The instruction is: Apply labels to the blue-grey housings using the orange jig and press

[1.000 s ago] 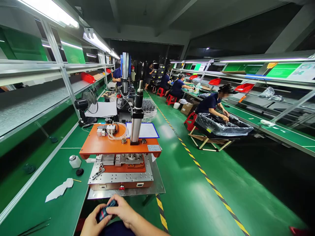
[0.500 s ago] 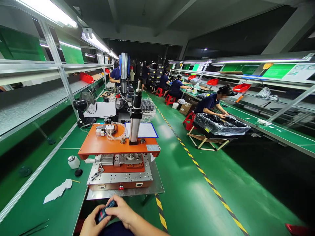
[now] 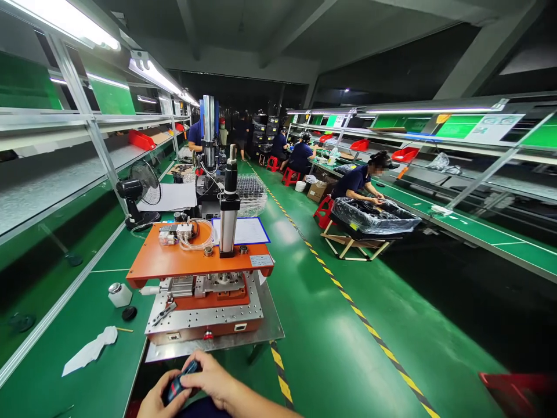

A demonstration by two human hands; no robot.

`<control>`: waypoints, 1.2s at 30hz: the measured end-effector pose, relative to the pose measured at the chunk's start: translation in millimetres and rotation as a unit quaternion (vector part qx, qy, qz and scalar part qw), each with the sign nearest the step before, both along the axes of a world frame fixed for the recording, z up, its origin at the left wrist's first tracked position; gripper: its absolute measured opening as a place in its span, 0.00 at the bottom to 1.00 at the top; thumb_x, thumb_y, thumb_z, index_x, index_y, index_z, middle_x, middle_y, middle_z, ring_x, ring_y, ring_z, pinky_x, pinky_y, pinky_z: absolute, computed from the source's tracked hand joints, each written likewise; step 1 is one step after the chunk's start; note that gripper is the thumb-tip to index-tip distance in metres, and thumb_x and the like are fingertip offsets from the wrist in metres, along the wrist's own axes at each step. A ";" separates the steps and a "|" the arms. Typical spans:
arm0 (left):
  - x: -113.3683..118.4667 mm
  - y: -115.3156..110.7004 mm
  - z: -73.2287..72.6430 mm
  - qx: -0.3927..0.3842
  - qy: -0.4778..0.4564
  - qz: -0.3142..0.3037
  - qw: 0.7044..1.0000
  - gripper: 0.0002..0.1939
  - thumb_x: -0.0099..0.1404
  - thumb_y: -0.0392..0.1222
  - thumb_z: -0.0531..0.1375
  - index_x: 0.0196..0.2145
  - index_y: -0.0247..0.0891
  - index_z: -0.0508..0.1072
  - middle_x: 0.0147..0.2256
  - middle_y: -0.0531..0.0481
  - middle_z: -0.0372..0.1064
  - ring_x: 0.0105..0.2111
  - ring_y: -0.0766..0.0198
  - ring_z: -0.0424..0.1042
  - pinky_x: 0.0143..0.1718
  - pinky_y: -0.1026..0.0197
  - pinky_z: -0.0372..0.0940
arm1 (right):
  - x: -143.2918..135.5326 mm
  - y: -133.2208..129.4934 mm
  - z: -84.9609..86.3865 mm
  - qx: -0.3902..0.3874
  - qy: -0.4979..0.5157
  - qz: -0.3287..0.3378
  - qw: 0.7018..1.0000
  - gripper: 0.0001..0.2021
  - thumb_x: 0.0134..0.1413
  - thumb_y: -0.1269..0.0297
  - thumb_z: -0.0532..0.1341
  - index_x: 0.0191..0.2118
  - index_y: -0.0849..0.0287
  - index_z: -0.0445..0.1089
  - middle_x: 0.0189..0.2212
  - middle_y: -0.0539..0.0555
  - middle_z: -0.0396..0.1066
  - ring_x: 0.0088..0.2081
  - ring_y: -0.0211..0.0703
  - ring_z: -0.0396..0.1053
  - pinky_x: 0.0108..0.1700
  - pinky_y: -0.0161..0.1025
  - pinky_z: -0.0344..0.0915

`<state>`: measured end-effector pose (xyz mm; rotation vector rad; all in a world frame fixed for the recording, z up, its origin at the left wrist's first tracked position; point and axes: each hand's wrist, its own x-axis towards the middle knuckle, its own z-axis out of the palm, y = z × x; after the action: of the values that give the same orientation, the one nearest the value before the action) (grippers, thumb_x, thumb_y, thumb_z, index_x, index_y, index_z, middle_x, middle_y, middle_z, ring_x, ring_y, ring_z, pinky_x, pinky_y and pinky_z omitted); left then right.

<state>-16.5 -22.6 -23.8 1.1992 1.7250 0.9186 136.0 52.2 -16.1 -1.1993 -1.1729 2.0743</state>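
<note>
Low in the view, over the near edge of the bench, a small dark-blue handheld device [image 3: 176,385] with a red mark is held between both hands. My left hand [image 3: 157,399] wraps its lower left end, thumb along the side. My right hand [image 3: 212,378] grips the upper end, with the thumb across its top face. Fingers cover much of the device, so its exact kind does not show. Just beyond the hands stands an orange press machine [image 3: 174,264] with an upright cylinder [image 3: 228,226] and a red button [image 3: 208,335] on its front.
On the green bench left of the press are a white bottle [image 3: 119,296], a black cap [image 3: 129,313], a crumpled white tissue [image 3: 89,352] and a black fan [image 3: 139,194]. A striped floor line [image 3: 343,290] runs along the right. Co-workers sit at the far bench beside a plastic-lined tray [image 3: 376,217].
The view has turned slightly right, so the press and bench items sit further left. Both hands keep hold of the device. A red object at lower right shows more fully.
</note>
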 end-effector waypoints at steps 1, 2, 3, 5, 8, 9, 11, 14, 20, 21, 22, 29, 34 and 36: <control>-0.4 0.3 -2.1 0.004 -0.001 -0.002 1.000 0.33 0.49 0.70 0.64 0.40 0.39 0.77 0.38 0.46 0.79 0.42 0.51 0.77 0.48 0.60 0.71 | 0.2 0.0 0.1 -0.001 0.000 -0.001 1.000 0.15 0.31 0.69 0.69 0.32 0.58 0.73 0.24 0.45 0.67 0.27 0.35 0.62 0.31 0.34 0.57; -0.5 0.6 -3.9 0.008 -0.002 -0.004 1.000 0.34 0.48 0.71 0.64 0.40 0.39 0.77 0.38 0.46 0.79 0.42 0.51 0.77 0.49 0.60 0.70 | 0.4 0.1 0.1 -0.003 0.000 -0.002 1.000 0.15 0.30 0.69 0.69 0.32 0.58 0.73 0.24 0.44 0.67 0.27 0.35 0.62 0.31 0.34 0.57; -0.2 0.8 -5.0 0.010 -0.002 -0.005 1.000 0.34 0.48 0.71 0.64 0.40 0.39 0.77 0.38 0.46 0.79 0.42 0.51 0.77 0.49 0.60 0.70 | 0.6 0.1 0.1 -0.005 0.000 -0.003 1.000 0.15 0.30 0.69 0.69 0.32 0.58 0.73 0.23 0.44 0.66 0.27 0.35 0.62 0.30 0.34 0.57; 1.0 1.0 -5.4 0.010 0.003 -0.007 1.000 0.34 0.49 0.72 0.63 0.40 0.39 0.78 0.37 0.46 0.79 0.41 0.51 0.77 0.48 0.60 0.71 | 1.4 0.0 0.2 -0.007 0.000 -0.003 1.000 0.15 0.30 0.69 0.69 0.32 0.58 0.73 0.23 0.44 0.66 0.26 0.35 0.62 0.30 0.34 0.57; 2.7 1.1 -3.2 0.009 0.001 -0.016 1.000 0.33 0.50 0.71 0.63 0.40 0.39 0.78 0.37 0.46 0.79 0.40 0.52 0.77 0.47 0.61 0.71 | 2.9 -0.3 1.8 -0.007 -0.001 -0.003 1.000 0.14 0.30 0.69 0.69 0.31 0.58 0.72 0.23 0.44 0.66 0.26 0.35 0.62 0.30 0.34 0.57; 2.8 1.2 -2.7 0.009 -0.002 -0.018 1.000 0.33 0.50 0.70 0.63 0.40 0.39 0.78 0.37 0.46 0.79 0.40 0.52 0.77 0.47 0.61 0.71 | 3.5 -0.4 2.6 -0.008 -0.001 -0.003 1.000 0.14 0.30 0.69 0.69 0.31 0.58 0.72 0.23 0.44 0.66 0.26 0.35 0.62 0.30 0.34 0.57; 2.4 1.3 -3.3 0.011 -0.008 -0.019 1.000 0.32 0.50 0.69 0.64 0.40 0.39 0.78 0.37 0.46 0.79 0.40 0.52 0.77 0.47 0.61 0.71 | 4.3 -0.5 4.0 -0.007 -0.001 -0.003 1.000 0.14 0.30 0.68 0.69 0.31 0.58 0.72 0.23 0.44 0.66 0.26 0.35 0.62 0.30 0.34 0.58; 1.1 1.0 -9.3 0.013 -0.013 -0.017 1.000 0.32 0.50 0.70 0.64 0.40 0.39 0.77 0.38 0.45 0.79 0.43 0.51 0.77 0.49 0.60 0.70 | 4.7 -0.5 4.2 -0.009 -0.001 0.000 1.000 0.14 0.30 0.68 0.69 0.31 0.58 0.72 0.22 0.44 0.66 0.25 0.35 0.62 0.30 0.35 0.58; -3.9 1.1 -26.0 0.012 -0.022 -0.019 0.999 0.33 0.51 0.70 0.64 0.42 0.38 0.77 0.40 0.44 0.80 0.44 0.51 0.76 0.50 0.59 0.69 | 4.8 -0.4 2.0 -0.002 -0.009 0.005 1.000 0.15 0.30 0.66 0.70 0.32 0.58 0.72 0.23 0.44 0.66 0.26 0.35 0.63 0.30 0.34 0.58; -5.7 1.7 -27.1 0.005 -0.023 -0.028 0.999 0.33 0.51 0.70 0.64 0.42 0.38 0.77 0.40 0.44 0.80 0.44 0.51 0.77 0.50 0.59 0.69 | 4.9 -0.4 2.1 -0.002 -0.008 0.005 1.000 0.15 0.30 0.66 0.70 0.32 0.58 0.72 0.22 0.44 0.66 0.26 0.34 0.63 0.30 0.34 0.58; -7.6 2.4 -27.5 -0.005 -0.025 -0.040 0.999 0.33 0.51 0.69 0.64 0.42 0.38 0.77 0.41 0.44 0.80 0.45 0.51 0.77 0.50 0.60 0.69 | 5.1 -0.5 2.0 -0.005 -0.007 0.006 1.000 0.16 0.30 0.66 0.70 0.32 0.58 0.71 0.22 0.44 0.66 0.26 0.34 0.63 0.30 0.34 0.58; -15.7 4.4 -28.5 -0.042 -0.033 -0.069 0.996 0.33 0.51 0.67 0.65 0.45 0.38 0.77 0.43 0.43 0.79 0.47 0.50 0.76 0.52 0.59 0.69 | 5.4 0.0 -6.3 0.007 -0.009 0.009 1.000 0.16 0.31 0.66 0.70 0.33 0.58 0.72 0.24 0.45 0.66 0.28 0.36 0.64 0.30 0.34 0.57; -14.5 5.2 -29.0 -0.040 -0.044 -0.069 0.996 0.34 0.51 0.67 0.66 0.45 0.38 0.77 0.43 0.43 0.80 0.47 0.49 0.76 0.52 0.58 0.69 | 4.5 0.7 -9.3 -0.001 -0.010 0.009 1.000 0.16 0.31 0.67 0.69 0.33 0.58 0.72 0.24 0.46 0.66 0.28 0.37 0.64 0.31 0.35 0.58; -14.2 5.9 -27.1 -0.042 -0.038 -0.072 0.996 0.34 0.51 0.68 0.65 0.45 0.38 0.77 0.43 0.43 0.79 0.46 0.50 0.77 0.52 0.59 0.69 | 4.5 1.3 -7.7 0.004 -0.013 0.009 1.000 0.15 0.31 0.68 0.69 0.33 0.59 0.73 0.24 0.46 0.66 0.28 0.37 0.63 0.31 0.35 0.57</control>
<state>-30.8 -16.7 -50.9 1.2011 1.5787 0.7882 140.4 53.5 -23.8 -1.2202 -1.2067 2.0700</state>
